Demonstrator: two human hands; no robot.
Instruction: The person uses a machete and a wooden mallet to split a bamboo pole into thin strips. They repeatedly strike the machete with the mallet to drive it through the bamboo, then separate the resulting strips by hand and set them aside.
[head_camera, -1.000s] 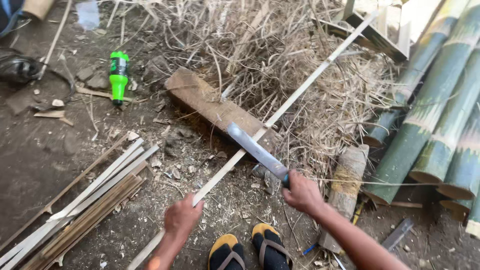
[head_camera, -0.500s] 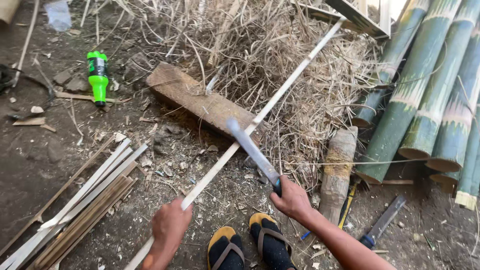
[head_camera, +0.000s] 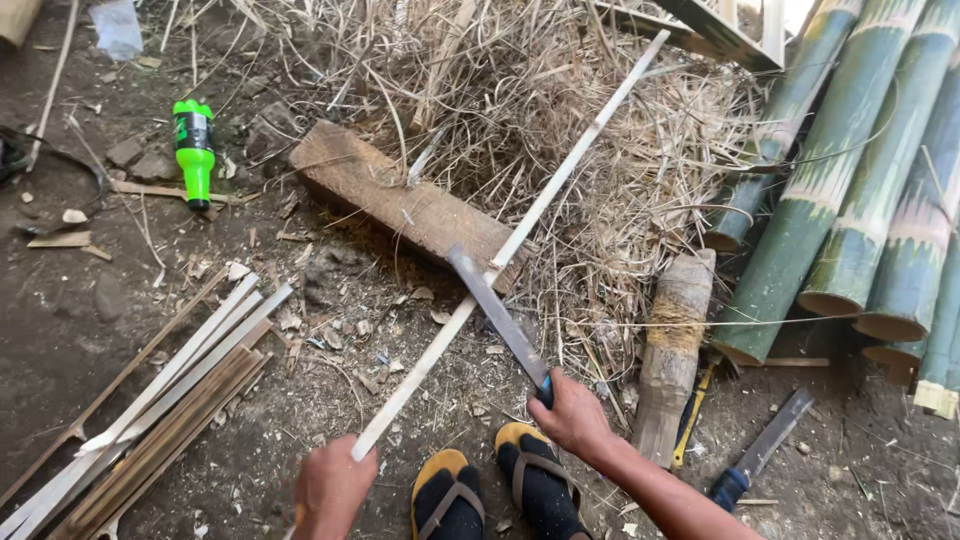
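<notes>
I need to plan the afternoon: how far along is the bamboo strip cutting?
Done: a pile of pale split bamboo strips lies on the ground at left. In hand: the left hand holds one long pale bamboo strip across a brown wooden block; the right hand sets a long-bladed knife on it. Left: several whole green bamboo poles.

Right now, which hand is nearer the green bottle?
Left. The left hand grips the near end of the bamboo strip, down and right of the green bottle. The right hand holds the knife farther right, beyond the strip.
</notes>
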